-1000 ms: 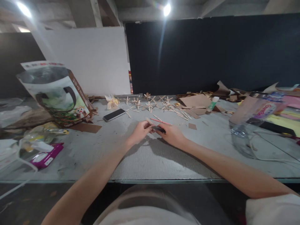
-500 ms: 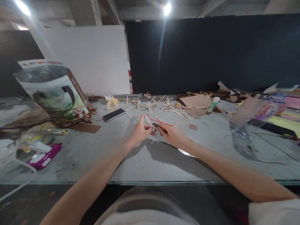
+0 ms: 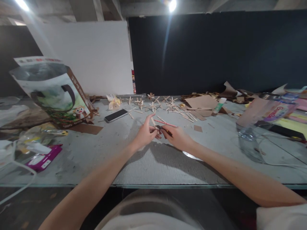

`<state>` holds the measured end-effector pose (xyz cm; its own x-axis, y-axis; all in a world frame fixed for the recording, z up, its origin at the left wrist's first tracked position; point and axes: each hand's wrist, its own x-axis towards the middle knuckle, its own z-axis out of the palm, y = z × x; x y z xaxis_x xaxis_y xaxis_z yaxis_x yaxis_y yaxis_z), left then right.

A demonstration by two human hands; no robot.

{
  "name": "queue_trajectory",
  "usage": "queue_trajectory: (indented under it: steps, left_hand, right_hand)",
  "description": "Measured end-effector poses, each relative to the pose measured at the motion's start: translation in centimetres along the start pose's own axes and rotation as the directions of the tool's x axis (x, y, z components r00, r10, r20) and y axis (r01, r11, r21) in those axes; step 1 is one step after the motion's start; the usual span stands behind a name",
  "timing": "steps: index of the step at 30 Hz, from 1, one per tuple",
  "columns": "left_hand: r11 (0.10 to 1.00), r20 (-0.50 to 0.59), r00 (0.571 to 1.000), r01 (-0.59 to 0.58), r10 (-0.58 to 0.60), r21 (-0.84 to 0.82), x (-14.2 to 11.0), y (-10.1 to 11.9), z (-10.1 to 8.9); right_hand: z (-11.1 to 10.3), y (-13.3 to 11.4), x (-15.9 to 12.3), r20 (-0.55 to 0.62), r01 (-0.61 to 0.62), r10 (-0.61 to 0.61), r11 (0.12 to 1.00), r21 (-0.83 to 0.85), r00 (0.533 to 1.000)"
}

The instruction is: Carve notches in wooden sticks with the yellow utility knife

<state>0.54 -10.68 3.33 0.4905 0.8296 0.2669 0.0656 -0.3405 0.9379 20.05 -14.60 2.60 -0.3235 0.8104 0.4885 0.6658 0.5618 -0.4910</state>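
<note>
My left hand [image 3: 145, 134] is closed around a flat pale wooden craft stick [image 3: 153, 121], which points up and away at a tilt, with the index finger raised along it. Close against it, my right hand [image 3: 174, 134] pinches a small dark tool [image 3: 159, 127] that looks like a slim knife. Its tip meets the stick near my left fingers; the fingers partly hide both. A pink striped strip [image 3: 165, 122] lies just beyond my right hand. Several crossed wooden sticks [image 3: 153, 106] are spread on the table past both hands, with loose ones [image 3: 187, 116] to the right.
A black phone [image 3: 116, 115] and a large upright bag [image 3: 55, 95] are on the left, near a purple packet [image 3: 44, 158]. Brown cardboard [image 3: 200, 103], a glue stick [image 3: 219, 105] and a clear bottle [image 3: 251, 143] stand or lie to the right. The grey table [image 3: 134, 171] ends close to me.
The stick in my left hand stands a little more upright, and my left index finger is stretched further along it. The view has shifted slightly; my right hand keeps its grip.
</note>
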Motion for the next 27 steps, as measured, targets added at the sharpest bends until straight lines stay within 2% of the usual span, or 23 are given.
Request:
queue_trajectory:
  steps: [5, 15, 19, 27]
  left_hand:
    - [1.000, -0.004, 1.000, 0.020, -0.020, -0.001, -0.08, 0.03, 0.10]
    - [0.985, 0.028, 1.000, -0.013, 0.008, 0.170, -0.01, -0.36, -0.30]
    - [0.981, 0.008, 1.000, -0.013, 0.012, 0.192, 0.01, -0.75, -0.17]
    - [0.971, -0.009, 1.000, -0.004, 0.006, 0.240, -0.30, -0.09, 0.19]
  right_hand:
    - [-0.23, -0.44, 0.02, 0.018, -0.033, 0.033, 0.999, -0.005, 0.999]
    - [-0.32, -0.70, 0.26, 0.059, -0.105, 0.103, 0.994, 0.038, 0.993]
    - [-0.21, -0.51, 0.23, 0.067, -0.103, 0.101, 0.994, 0.028, 0.993]
    - [0.06, -0.24, 0.09, 0.053, -0.062, 0.061, 0.998, 0.005, 0.997]
